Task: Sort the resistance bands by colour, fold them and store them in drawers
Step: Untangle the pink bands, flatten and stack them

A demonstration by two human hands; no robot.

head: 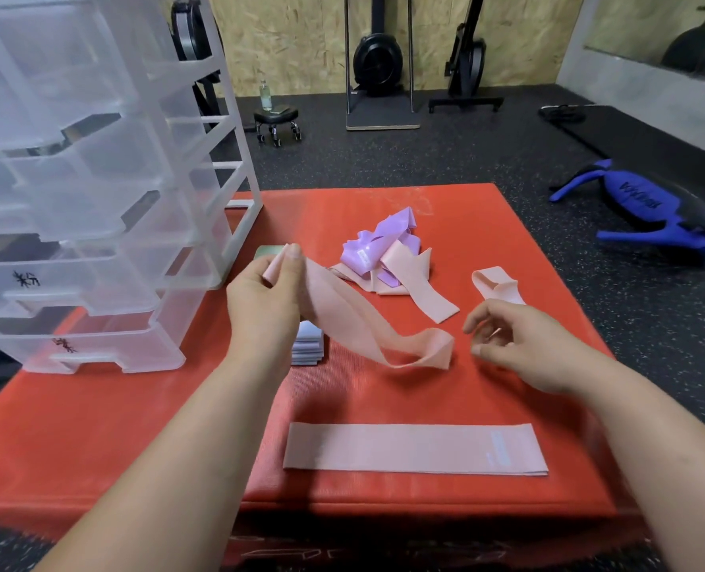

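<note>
Left hand (pixel 266 291) pinches one end of a pink band (pixel 367 328) mid-fold; right hand (pixel 520 348) hangs loosely curled, holding nothing — probably needs to catch the drooping end next.

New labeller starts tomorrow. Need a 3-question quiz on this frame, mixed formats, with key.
1. True or false: the right hand also grips the twisted pink band that the left hand pinches.
2. What lies flat on the red mat nearest the camera? A. long pink band B. purple band C. green band
3. Fill in: the tangled pile mixes pink and ____ bands.
Key: 1 false, the right hand holds nothing; 2 A; 3 purple.
</note>
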